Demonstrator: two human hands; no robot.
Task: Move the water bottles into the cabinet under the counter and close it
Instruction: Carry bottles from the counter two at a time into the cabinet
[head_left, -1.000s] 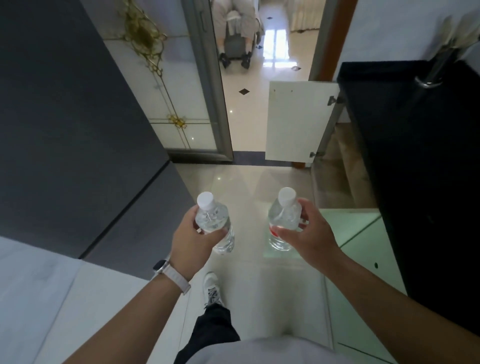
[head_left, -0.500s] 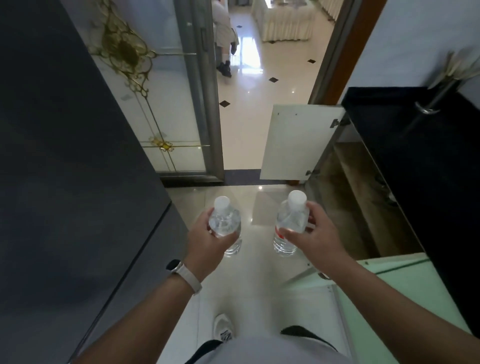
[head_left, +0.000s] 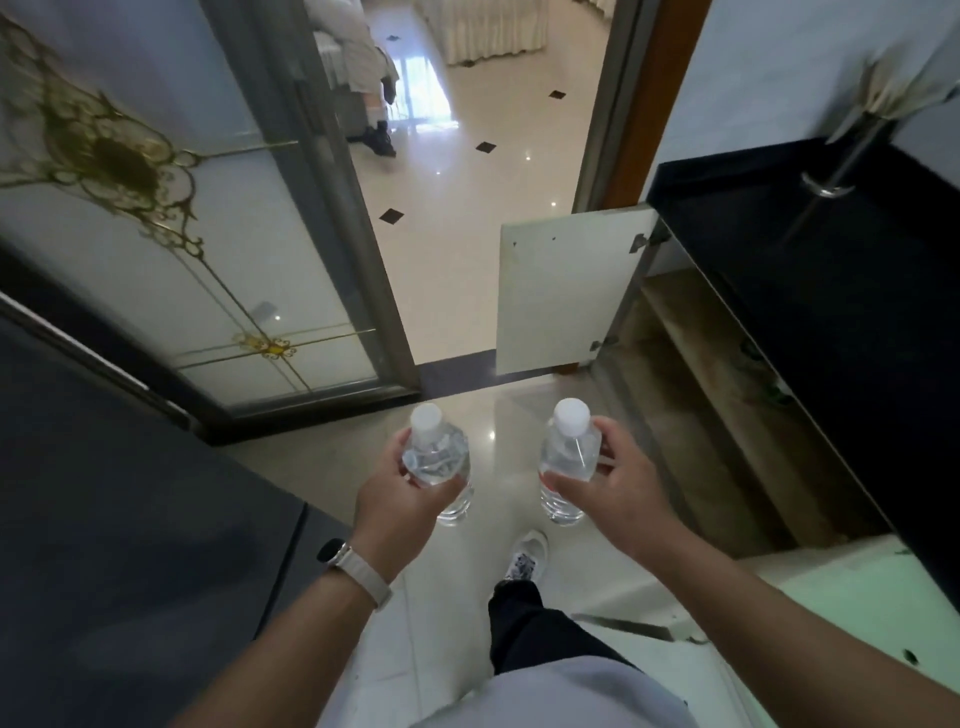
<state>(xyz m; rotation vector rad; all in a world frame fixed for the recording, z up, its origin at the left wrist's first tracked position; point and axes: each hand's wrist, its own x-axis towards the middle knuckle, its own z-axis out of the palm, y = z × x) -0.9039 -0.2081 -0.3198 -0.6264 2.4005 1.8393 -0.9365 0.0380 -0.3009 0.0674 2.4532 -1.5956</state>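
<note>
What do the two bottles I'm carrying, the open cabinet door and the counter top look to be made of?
Left bottle and right bottle: thin clear plastic, see-through, with opaque white caps. Cabinet door: flat white-faced board, probably laminate, matte, on small metal hinges. Counter top: black and glossy, faintly mirroring the tap; likely polished stone, though that is uncertain.

the person stepped forward, a shoe (head_left: 527, 558) swinging out ahead. the left grip (head_left: 400, 504) and right grip (head_left: 618, 483) carried the left water bottle (head_left: 439, 462) and right water bottle (head_left: 566, 457) closer to the open cabinet (head_left: 701, 415), whose shelves under the black table (head_left: 831, 291) came into fuller view. its white door (head_left: 561, 291) drew nearer, and the green door (head_left: 857, 613) slid toward the lower right.
</note>
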